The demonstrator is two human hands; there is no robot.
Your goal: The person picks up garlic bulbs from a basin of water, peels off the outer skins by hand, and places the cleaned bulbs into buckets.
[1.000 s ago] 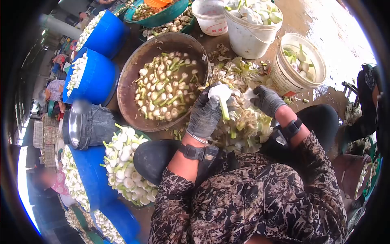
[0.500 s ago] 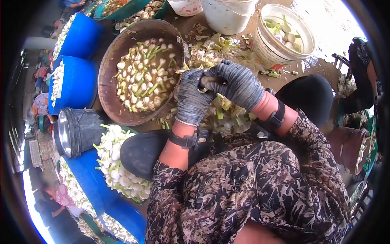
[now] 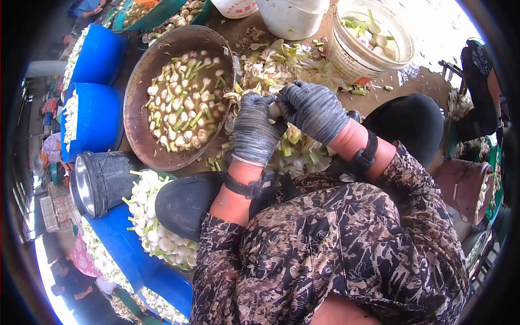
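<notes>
In grey knit gloves, my two hands meet over a heap of peelings [image 3: 303,67]. A pale garlic bulb [image 3: 274,111] shows in the gap between them, mostly covered by the gloves. My left hand [image 3: 251,129] is closed with its fingers curled against the bulb. From the other side, my right hand [image 3: 316,112] also has its fingers closed on it. Whether a tool is in either hand is hidden. Left of my hands stands a wide brown tub [image 3: 140,70] of water, in which many garlic bulbs [image 3: 187,103] with green stems float.
A white bucket [image 3: 357,62] with peeled bulbs in water stands ahead on the right, another white bucket [image 3: 290,24] beside it. Blue tubs [image 3: 97,116] of garlic line the left. A pile of peeled garlic [image 3: 154,211] lies by my left knee. People sit at far left and right.
My hands have shifted slightly; a pale rounded part of the bulb now shows between them. The right fingers have curled in. The whole view has shifted a little.
</notes>
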